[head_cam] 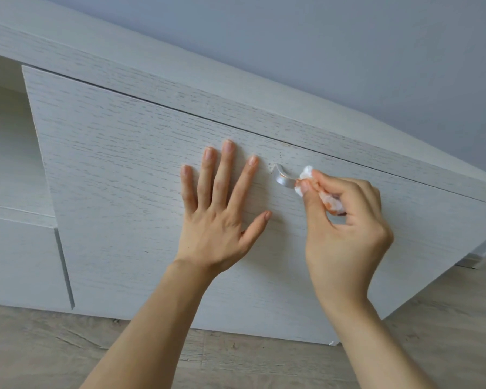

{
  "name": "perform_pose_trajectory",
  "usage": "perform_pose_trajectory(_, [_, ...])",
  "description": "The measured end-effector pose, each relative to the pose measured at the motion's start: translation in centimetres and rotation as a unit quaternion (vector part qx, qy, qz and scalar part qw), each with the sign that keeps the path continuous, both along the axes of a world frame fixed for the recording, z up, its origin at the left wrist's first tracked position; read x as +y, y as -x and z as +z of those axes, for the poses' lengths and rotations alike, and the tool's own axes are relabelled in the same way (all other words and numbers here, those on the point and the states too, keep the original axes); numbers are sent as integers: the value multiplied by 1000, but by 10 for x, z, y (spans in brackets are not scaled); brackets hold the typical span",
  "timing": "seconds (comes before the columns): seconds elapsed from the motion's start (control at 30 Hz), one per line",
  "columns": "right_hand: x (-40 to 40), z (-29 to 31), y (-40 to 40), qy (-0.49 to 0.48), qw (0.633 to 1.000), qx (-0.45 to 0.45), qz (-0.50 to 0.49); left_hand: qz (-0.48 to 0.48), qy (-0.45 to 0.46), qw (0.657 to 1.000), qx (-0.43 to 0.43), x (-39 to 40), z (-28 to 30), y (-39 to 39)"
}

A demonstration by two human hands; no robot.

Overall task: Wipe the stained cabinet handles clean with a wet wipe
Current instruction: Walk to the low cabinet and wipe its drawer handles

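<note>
Her left hand (222, 203) lies spread flat on the cabinet door (124, 164). Just beside it, the right hand (345, 228) pinches an orange-stained wet wipe (306, 175) against the silver handle (284, 178). No writing shows anywhere.

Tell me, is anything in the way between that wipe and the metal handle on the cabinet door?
Nothing visible. The right hand pinches the wet wipe right at the handle, at its right end. The left hand lies flat on the cabinet door, left of the handle and clear of it.
</note>
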State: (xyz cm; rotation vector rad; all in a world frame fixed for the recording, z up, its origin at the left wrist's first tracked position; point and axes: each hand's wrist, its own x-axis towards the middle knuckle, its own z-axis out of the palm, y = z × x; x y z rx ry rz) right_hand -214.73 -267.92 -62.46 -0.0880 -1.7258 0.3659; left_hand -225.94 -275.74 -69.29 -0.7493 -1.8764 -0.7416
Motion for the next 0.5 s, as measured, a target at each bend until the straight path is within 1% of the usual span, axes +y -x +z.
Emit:
perform_pose_trajectory(0.13, [-7,6,8,-22,1000,-20,3,-1,-5,1000,-1,2,0,-1])
perform_pose_trajectory(0.23, [-17,12,17,-32,999,-34,-13,-1,-3,1000,-5,2,1,-1])
perform_pose_trajectory(0.4, [-23,21,28,3,997,-62,-43,-11,4,1000,-11,1,1,-1])
perform_pose_trajectory(0.5, [-20,17,23,6,999,-38,-32,-11,9,1000,-8,-2,1,0])
